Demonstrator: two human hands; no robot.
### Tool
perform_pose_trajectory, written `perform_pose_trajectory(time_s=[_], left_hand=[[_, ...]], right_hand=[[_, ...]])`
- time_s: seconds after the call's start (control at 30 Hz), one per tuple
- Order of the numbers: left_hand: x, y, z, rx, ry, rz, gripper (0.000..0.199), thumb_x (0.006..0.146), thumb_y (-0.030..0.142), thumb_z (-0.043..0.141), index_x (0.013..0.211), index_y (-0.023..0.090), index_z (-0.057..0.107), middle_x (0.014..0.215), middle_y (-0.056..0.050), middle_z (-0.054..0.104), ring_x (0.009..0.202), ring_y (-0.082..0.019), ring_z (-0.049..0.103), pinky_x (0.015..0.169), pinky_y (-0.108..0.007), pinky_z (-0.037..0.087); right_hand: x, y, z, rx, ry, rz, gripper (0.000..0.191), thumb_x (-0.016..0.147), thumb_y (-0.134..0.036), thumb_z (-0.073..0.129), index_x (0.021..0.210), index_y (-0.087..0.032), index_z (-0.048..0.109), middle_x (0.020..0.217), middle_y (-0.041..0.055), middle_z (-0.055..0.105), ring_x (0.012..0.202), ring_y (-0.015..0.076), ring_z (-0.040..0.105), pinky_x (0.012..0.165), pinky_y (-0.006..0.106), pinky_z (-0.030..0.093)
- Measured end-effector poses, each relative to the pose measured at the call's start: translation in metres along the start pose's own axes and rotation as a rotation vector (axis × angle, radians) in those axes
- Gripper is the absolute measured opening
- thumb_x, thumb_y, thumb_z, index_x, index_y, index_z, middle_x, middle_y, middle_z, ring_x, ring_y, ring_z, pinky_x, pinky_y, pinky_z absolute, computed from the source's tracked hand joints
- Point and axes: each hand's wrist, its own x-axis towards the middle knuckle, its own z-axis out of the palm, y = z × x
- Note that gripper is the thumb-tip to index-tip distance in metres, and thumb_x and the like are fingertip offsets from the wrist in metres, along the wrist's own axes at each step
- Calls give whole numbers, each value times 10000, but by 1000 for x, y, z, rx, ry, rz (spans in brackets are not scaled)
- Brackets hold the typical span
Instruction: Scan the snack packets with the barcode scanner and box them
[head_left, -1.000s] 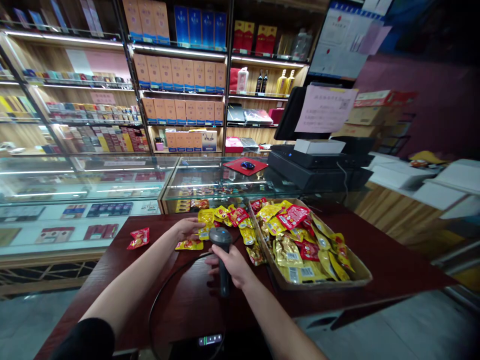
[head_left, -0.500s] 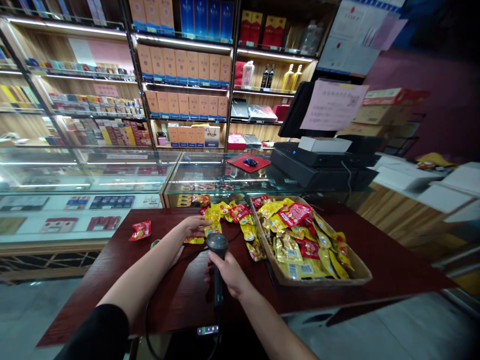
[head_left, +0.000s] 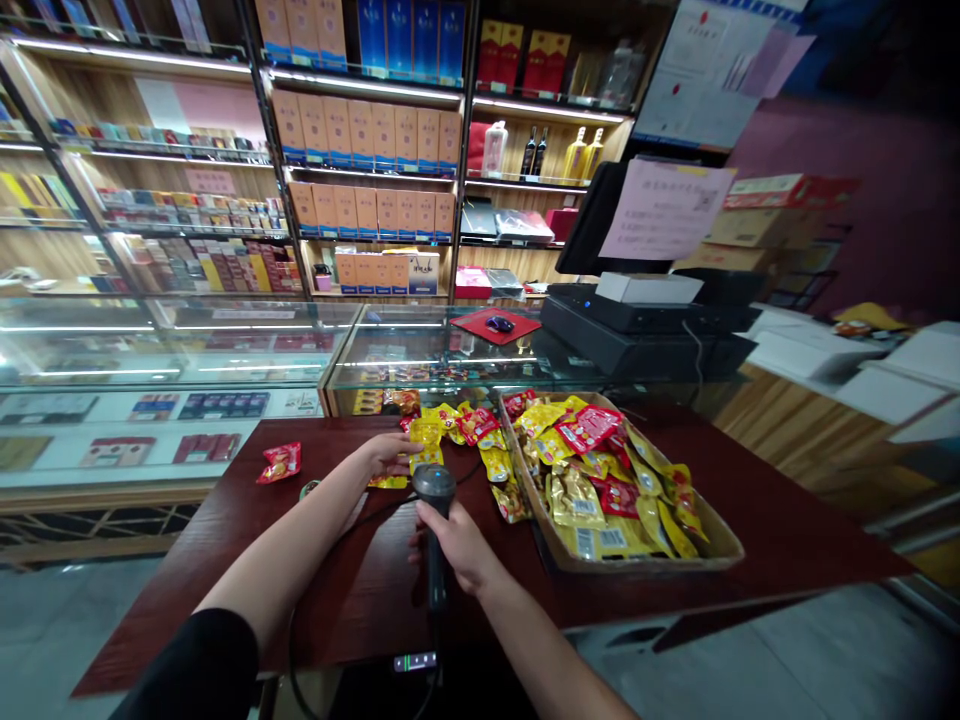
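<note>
My right hand point(head_left: 461, 550) is wrapped round the grip of a black handheld barcode scanner point(head_left: 434, 484), its head aimed away from me. Just beyond the scanner, a yellow snack packet point(head_left: 426, 438) is pinched at its left edge by my left hand point(head_left: 387, 456); the fingertips are partly hidden. More yellow and red packets lie behind and beside it, among them a red packet point(head_left: 478, 425). Right of these stands an open cardboard box point(head_left: 739, 553) heaped with red, yellow and gold packets. A lone red packet point(head_left: 280, 463) rests on the table to the left.
The dark red wooden table point(head_left: 247, 560) meets a glass display counter point(head_left: 420, 345). On the counter sit a mouse point(head_left: 500, 324) on a red mat and a monitor point(head_left: 589, 225) with a paper on it. The scanner's cable point(head_left: 294, 630) loops down past the table's front edge.
</note>
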Motion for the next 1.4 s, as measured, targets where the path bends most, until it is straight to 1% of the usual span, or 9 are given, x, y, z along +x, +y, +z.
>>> perform_pose_trajectory(time_s=[0.33, 0.6, 0.77, 0.9, 1.03, 1.13, 1.2, 1.27, 1.4], left_hand=[[-3, 1, 0, -12, -5, -7, 450, 551, 232, 869, 900, 159, 594, 810, -54, 713, 644, -171, 686, 574, -274, 577], [1, -1, -2, -17, -7, -7, 449, 525, 222, 878, 875, 173, 603, 781, -36, 707, 650, -184, 684, 574, -297, 582], [1, -1, -2, 0, -4, -8, 418, 554, 242, 866, 877, 180, 608, 778, -37, 709, 640, -174, 680, 577, -277, 571], [4, -3, -4, 7, -23, 26, 394, 595, 282, 844, 893, 178, 608, 794, -46, 710, 658, -168, 684, 592, -262, 559], [5, -3, -6, 19, 7, -2, 426, 567, 246, 859, 896, 183, 596, 796, -40, 710, 644, -170, 681, 578, -276, 562], [2, -2, -5, 7, -21, -11, 411, 555, 217, 863, 871, 179, 603, 799, -40, 709, 634, -168, 678, 573, -273, 570], [-1, -1, -4, -4, -28, -9, 401, 557, 206, 861, 869, 179, 609, 799, -35, 707, 632, -165, 678, 575, -275, 576], [-4, 1, -4, -5, -29, -12, 399, 557, 197, 860, 870, 176, 614, 797, -31, 706, 630, -166, 678, 571, -281, 581], [-18, 8, 1, 5, -47, 6, 408, 558, 195, 860, 888, 171, 621, 814, -43, 714, 652, -173, 686, 576, -274, 582]], right_hand=[[-2, -3, 1, -5, -2, 18, 380, 716, -416, 712, 928, -189, 493, 724, -47, 531, 549, 121, 606, 449, 266, 535], [-2, -4, 2, -2, 7, 11, 394, 695, -417, 734, 915, -193, 495, 704, -46, 546, 542, 123, 606, 454, 270, 537], [-2, -5, 1, 2, -2, 11, 410, 687, -420, 739, 921, -195, 488, 693, -46, 553, 536, 125, 608, 450, 260, 527], [-2, -5, 1, -3, -19, 0, 438, 688, -445, 735, 937, -191, 481, 671, -49, 551, 519, 118, 596, 436, 246, 515], [-1, -2, 1, 3, -21, 1, 442, 677, -448, 743, 929, -188, 488, 673, -52, 543, 511, 104, 576, 429, 234, 506], [-1, -2, 1, 11, -13, 7, 435, 668, -438, 750, 926, -185, 509, 692, -42, 552, 539, 116, 588, 445, 245, 512], [1, -7, -1, 4, -2, -3, 426, 662, -431, 754, 927, -181, 534, 722, -20, 583, 580, 134, 610, 475, 260, 523], [4, -17, -4, -15, 35, -39, 415, 651, -415, 762, 933, -178, 571, 760, 2, 622, 619, 144, 625, 515, 260, 526], [16, -54, -14, -39, 181, -176, 387, 644, -404, 760, 930, -178, 632, 765, 4, 660, 677, 147, 631, 588, 248, 522]])
